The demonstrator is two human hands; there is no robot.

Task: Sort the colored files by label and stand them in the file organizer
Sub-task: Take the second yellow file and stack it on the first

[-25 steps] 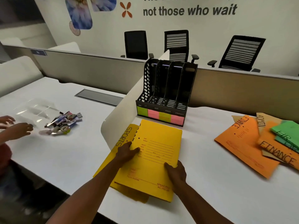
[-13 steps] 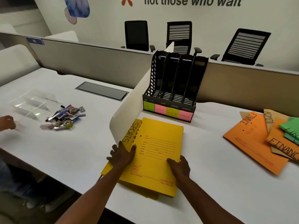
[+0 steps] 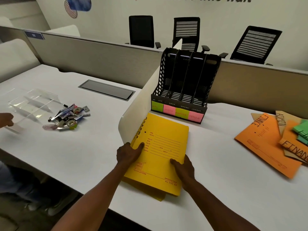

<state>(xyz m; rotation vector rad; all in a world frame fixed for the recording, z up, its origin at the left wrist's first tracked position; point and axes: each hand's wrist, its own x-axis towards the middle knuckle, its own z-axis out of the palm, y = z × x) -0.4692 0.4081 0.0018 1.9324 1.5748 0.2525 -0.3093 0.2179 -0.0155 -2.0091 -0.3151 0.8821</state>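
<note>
The white desk (image 3: 216, 164) filled most of the scene, with a curved white divider (image 3: 138, 104) standing across it. A black file organizer (image 3: 183, 80) stood upright against that divider, its four slots holding nothing, green and pink labels along its front. Orange, brown and green files (image 3: 270, 144) lay fanned out to the right. A stack of yellow files (image 3: 160, 155) lay flat just before the organizer. The left hand (image 3: 129, 153) gripped its left edge, thumb on top; the right hand (image 3: 183, 167) gripped its right edge likewise.

Left hand (image 3: 129, 153) and right hand (image 3: 184, 167) gripping yellow files (image 3: 160, 154); black organizer (image 3: 183, 84) behind
</note>
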